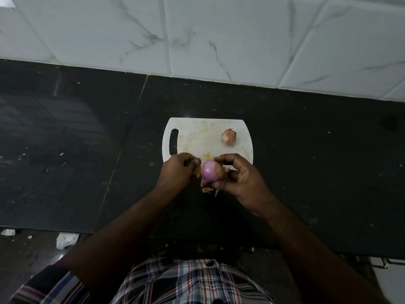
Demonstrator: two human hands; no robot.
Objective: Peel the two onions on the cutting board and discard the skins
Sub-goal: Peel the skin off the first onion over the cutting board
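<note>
Right now your right hand [238, 181] holds the half-peeled purple onion [210, 172] just over the near edge of the white plastic cutting board [197, 134], grip closed around it. Your left hand [177, 170] pinches a papery brown skin flap [198, 171] beside it. An unpeeled brown onion [229, 137] sits toward the board's far right, on the dark tabletop [87, 128].

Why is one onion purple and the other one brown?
The held onion shows shiny purple flesh because most of its skin is off; the board onion still wears its dry brown skin. The held onion is gripped between the left hand and right hand, above the counter; the other lies alone on the white board. Both look about the same size.
</note>
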